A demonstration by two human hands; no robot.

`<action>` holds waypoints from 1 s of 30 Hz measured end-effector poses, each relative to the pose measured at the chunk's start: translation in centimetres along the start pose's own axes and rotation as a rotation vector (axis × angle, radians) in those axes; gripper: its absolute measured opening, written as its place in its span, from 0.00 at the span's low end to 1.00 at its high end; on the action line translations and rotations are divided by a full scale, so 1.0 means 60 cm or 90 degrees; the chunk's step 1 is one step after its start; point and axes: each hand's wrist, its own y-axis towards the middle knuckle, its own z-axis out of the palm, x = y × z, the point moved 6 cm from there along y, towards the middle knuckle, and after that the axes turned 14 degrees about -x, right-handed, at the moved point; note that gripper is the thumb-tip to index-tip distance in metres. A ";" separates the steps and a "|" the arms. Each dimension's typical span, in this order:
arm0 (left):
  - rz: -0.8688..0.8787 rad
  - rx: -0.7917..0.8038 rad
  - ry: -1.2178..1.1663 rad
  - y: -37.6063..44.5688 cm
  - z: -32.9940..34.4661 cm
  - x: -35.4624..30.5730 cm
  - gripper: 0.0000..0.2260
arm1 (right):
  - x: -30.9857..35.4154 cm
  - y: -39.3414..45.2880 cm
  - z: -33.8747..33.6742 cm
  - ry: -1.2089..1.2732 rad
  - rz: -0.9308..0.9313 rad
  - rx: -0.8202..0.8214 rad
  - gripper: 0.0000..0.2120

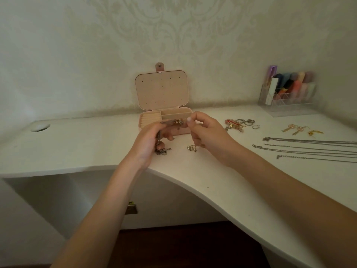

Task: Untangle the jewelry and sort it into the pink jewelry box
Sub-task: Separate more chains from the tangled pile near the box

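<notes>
Head view: both hands work a tangled cluster of jewelry (176,122) held up just in front of the pink jewelry box (166,117). Left hand (152,141) has its fingers curled round one end of the tangle, a chain strand trailing down from its palm to a small heap on the desk (77,144). Right hand (202,130) pinches the other end between thumb and fingertips. Judged purpose: holding the knot taut between two grips so strands can be teased apart. A small gold piece (191,147) lies on the desk between the wrists. Box stands with lid raised against the wall; left compartment shows ring rolls, rear right compartment looks bare, front compartment hidden by the hands. To the right, seemingly sorted by type ahead of boxing: rings and bracelet (241,123), gold earrings (301,130), straightened chains (309,148). A clear organiser (289,93) at rear right holds coloured tubes, too blurred to identify.
</notes>
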 end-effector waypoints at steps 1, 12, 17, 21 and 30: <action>0.002 -0.007 0.000 0.000 -0.001 -0.001 0.17 | -0.001 0.001 0.000 0.014 0.014 -0.004 0.10; 0.053 0.013 0.086 -0.001 0.005 -0.001 0.03 | -0.003 0.001 -0.005 0.026 0.069 -0.013 0.11; 0.052 0.015 0.057 -0.004 0.005 -0.003 0.10 | -0.002 0.002 -0.013 0.028 0.064 -0.038 0.08; 0.042 0.027 0.060 -0.007 0.009 -0.003 0.08 | 0.000 0.000 -0.013 0.027 0.057 -0.034 0.08; 0.022 0.026 0.075 -0.008 0.009 -0.001 0.03 | 0.001 0.003 -0.014 0.024 0.039 -0.040 0.05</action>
